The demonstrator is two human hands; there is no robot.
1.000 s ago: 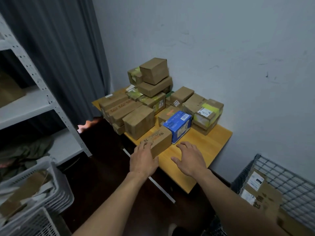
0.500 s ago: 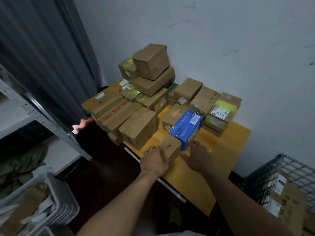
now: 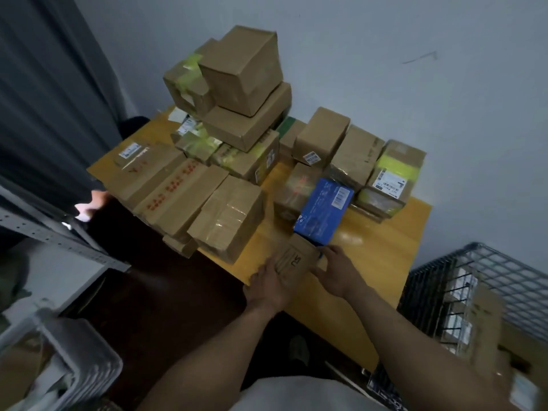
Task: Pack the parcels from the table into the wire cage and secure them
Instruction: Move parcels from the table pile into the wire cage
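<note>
The small brown box (image 3: 292,259) sits right in front of the blue box (image 3: 324,210), at the near edge of the table (image 3: 382,247), and it looks like it touches the blue box. The left hand (image 3: 269,284) lies flat on its left side with fingers almost straight, pressing it. The right hand (image 3: 335,274) curls its fingers and thumb round the right end. I think the step is to lift this one box. To do it well, both hands should squeeze evenly and pull it toward the person first. That way the blue box does not get dragged or tipped. Then it should go low and level to the wire cage (image 3: 489,280), which stands to the right of the blue box, well apart and lower. The tall pile (image 3: 246,84) behind and to the left of the blue box looks wobbly, so elbows should keep away from it. Now the counting: one blue box, one small box in the hands, one cage and two hands. There are about sixteen more brown parcels on the table, but some hide behind others. The cage holds at least two parcels, too blurry to count.
</note>
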